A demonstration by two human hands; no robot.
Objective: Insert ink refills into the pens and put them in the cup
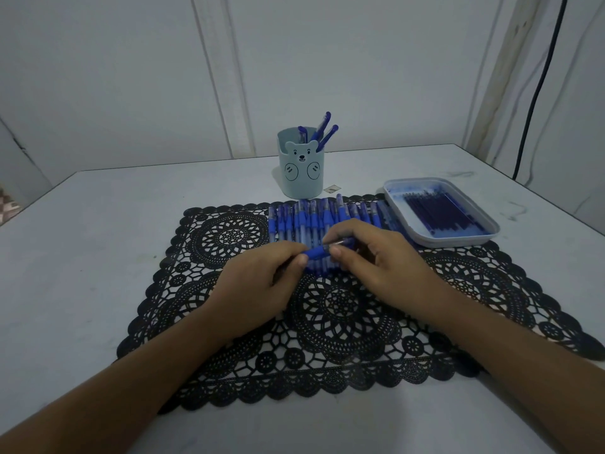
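Left hand (258,283), right hand (376,257) pinching slim blue pen (319,252), black lace mat (343,322)

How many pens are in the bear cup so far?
3 pens in the cup: one upright at left, the tallest leaning right, one lower, furthest right. Others may hide inside.

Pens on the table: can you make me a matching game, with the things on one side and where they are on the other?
Things
1. bear cup
2. tray
3. lace mat
4. blue pen

Places
A. pinched between the left hand and the right hand
B. on the right, with dark refills in it
C. at the back, with finished pens sticking out
D. spread flat under the row of pens

Pairs: 1-C, 2-B, 3-D, 4-A
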